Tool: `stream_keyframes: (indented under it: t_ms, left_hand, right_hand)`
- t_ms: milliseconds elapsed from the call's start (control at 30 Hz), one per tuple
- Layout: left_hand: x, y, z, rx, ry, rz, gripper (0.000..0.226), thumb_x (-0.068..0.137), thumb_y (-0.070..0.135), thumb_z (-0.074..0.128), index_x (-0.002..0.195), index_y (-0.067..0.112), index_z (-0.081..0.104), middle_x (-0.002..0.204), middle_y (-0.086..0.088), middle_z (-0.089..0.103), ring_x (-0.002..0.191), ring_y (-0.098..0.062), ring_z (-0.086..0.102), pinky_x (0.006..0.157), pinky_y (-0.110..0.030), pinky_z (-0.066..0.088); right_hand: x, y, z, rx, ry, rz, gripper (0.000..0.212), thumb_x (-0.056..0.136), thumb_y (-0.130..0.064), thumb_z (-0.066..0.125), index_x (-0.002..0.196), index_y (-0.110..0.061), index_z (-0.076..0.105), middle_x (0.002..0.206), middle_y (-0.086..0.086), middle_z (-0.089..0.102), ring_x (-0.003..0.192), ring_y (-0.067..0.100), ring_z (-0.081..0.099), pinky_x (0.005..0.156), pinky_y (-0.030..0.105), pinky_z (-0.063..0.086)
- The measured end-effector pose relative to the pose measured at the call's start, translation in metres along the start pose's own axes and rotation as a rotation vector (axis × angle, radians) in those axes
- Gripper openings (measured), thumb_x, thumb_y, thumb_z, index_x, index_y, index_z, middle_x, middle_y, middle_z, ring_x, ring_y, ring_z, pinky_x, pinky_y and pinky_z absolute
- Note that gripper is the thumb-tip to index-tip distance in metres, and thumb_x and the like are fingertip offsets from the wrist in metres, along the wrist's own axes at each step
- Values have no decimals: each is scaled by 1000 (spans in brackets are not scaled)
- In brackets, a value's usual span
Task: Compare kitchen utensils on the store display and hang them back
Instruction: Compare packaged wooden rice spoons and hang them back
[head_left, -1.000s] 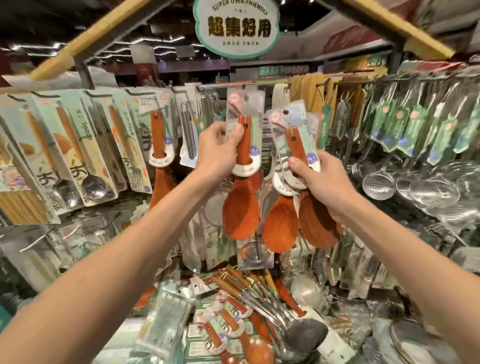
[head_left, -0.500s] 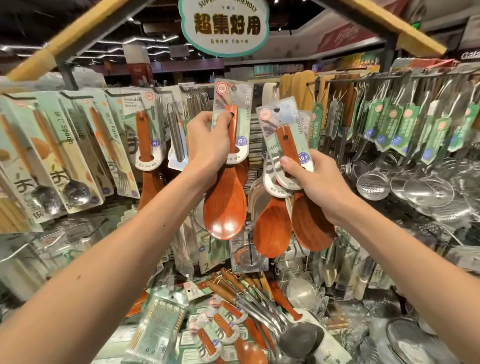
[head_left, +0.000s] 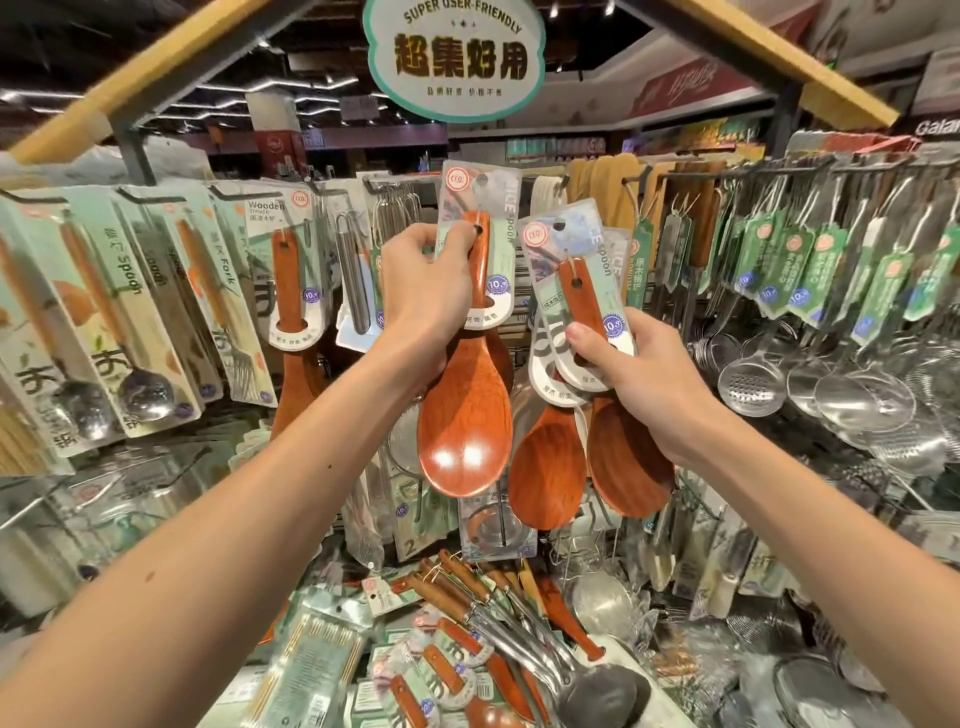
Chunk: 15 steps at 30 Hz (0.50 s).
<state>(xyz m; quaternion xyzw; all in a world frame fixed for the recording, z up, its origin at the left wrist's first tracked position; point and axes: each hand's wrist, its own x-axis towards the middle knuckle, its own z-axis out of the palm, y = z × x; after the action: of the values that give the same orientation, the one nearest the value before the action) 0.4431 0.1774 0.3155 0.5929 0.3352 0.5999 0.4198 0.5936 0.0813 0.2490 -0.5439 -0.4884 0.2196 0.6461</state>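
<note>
Now the fingers of my left hand clench one rice spoon, long axis upright, bowl down, hang-hole above them. My right hand pinches seemingly two carded spoons just right. I cannot see their peg.

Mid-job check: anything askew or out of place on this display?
Yes. Low in front, wooden-handled steel ladles lie heaped crosswise instead of hanging. The carded reddish-brown wooden rice spoons gripped by the right hand tilt sideways; the matching spoon in the left hand hangs nearly straight.
</note>
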Motion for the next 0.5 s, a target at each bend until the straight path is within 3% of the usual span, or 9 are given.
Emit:
stream_keyframes:
  t_ms: [200,367,500]
  left_hand:
    - [6,0,-5,-47,-17,-55,18,99,23,60,96,7,66,76,-4,74,63,-16,72,59,-31,59]
    - [26,-12,1,122,-63,-48,10,100,27,58,97,17,59,95,-7,73,82,-24,75,81,-49,61]
    - [49,-23,7,237,-109,-57,10,105,28,50,109,19,52,104,-4,68,89,-19,72,78,-38,62]
  right_hand:
    - [3,-3,0,13,-14,-10,24,91,-29,69,109,-12,67,99,0,76,93,15,72,83,28,56]
    - [7,-6,2,4,-28,-24,22,92,-29,69,106,-13,68,98,0,76,85,7,70,70,16,52]
    - [7,-5,4,12,-58,-3,21,93,-27,67,107,-12,69,99,0,77,90,12,72,76,20,55]
